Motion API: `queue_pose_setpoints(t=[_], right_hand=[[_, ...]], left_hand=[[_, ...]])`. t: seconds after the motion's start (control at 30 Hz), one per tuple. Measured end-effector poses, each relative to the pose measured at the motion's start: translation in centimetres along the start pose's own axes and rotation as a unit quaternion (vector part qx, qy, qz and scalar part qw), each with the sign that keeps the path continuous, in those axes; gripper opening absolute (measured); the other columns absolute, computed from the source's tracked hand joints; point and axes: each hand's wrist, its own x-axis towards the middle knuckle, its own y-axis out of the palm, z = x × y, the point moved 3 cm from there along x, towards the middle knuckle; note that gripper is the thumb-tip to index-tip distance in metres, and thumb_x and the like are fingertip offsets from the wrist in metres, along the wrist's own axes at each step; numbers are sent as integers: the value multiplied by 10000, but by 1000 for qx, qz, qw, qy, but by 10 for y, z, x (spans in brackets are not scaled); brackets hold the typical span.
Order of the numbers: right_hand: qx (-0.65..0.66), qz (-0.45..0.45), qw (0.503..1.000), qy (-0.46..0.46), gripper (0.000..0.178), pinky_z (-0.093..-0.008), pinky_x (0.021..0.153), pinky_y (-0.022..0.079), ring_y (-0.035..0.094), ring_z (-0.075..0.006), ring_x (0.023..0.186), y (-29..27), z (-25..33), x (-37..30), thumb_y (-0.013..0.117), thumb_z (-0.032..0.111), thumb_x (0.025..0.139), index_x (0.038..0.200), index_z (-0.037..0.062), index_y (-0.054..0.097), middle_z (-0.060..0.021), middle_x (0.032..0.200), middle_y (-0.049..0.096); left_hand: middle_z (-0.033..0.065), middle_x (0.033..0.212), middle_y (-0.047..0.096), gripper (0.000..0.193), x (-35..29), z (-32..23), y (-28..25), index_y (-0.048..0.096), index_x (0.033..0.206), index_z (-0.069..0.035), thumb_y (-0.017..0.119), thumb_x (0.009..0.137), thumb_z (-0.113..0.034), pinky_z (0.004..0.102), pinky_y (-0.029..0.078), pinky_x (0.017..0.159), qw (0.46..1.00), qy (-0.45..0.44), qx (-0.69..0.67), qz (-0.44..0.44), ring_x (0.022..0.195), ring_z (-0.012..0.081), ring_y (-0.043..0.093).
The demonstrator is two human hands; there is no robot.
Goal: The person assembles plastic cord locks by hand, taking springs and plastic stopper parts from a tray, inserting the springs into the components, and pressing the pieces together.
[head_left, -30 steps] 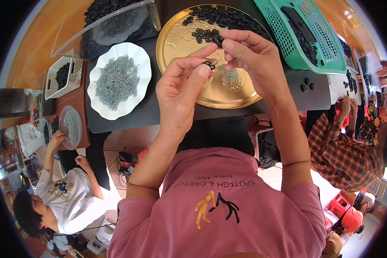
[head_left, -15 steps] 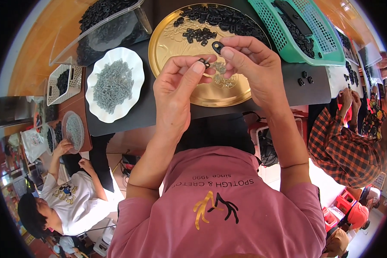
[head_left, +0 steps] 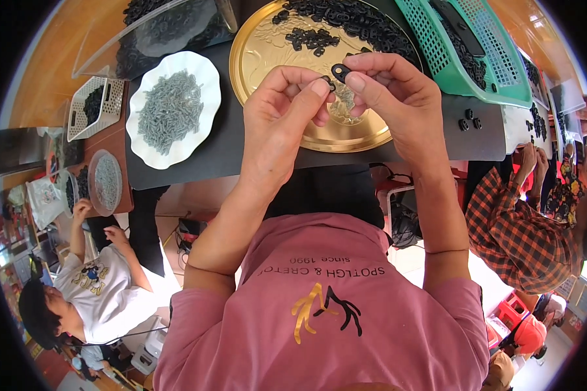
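Note:
Over the near part of a round gold tray (head_left: pixel 257 49) my two hands are close together. Between thumb and fingertips of my left hand (head_left: pixel 284 114) is a small black plastic part (head_left: pixel 330 82), mostly covered by the fingers. My right hand (head_left: pixel 401 91) pinches a flat oval black plastic piece (head_left: pixel 340 72) with a round hole. The two parts are nearly touching; I cannot tell whether they meet. On the tray lie a small cluster of black parts (head_left: pixel 310 39), a larger heap of black pieces (head_left: pixel 365 26), and pale shiny bits (head_left: pixel 346 111) beneath my hands.
Left of the tray, a scalloped white dish (head_left: pixel 135 140) holds grey screws (head_left: pixel 169 107). A clear bin (head_left: pixel 156 39) of black parts stands behind it. A green basket (head_left: pixel 424 42) is at the right, near several loose black parts (head_left: pixel 469 122). Co-workers sit on both sides.
The left hand's part has come closer to the oval piece in the right hand. Both hands sit slightly higher and further right in the picture. The co-worker's hand at left has drawn back from a bowl.

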Motion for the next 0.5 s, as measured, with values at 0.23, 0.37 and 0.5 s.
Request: queue_pose_setpoints(t=[0.23,0.37,0.5], right_hand=[[11,6,1000,1,216,-195,644,487,580,-58,781,9,-2,-4,665,76,844,1044,5,624,-28,897,646],[27,-24,999,-27,208,-201,669,501,583,-62,804,12,-6,-5,656,69,851,1047,8,621,-32,941,636],[12,-25,999,-39,200,-203,670,500,584,-65,810,13,-5,-3,647,57,855,1047,5,622,-34,974,630]], left_hand=[[61,834,628,131,1,0,0,559,982,7,604,893,-78,203,448,634,1000,16,-25,3,686,78,546],[66,837,629,133,1,0,0,559,989,9,600,897,-77,210,454,640,999,18,-38,5,687,86,553],[72,844,633,133,1,0,-1,563,989,8,605,894,-76,212,460,641,999,18,-42,6,689,91,562]])
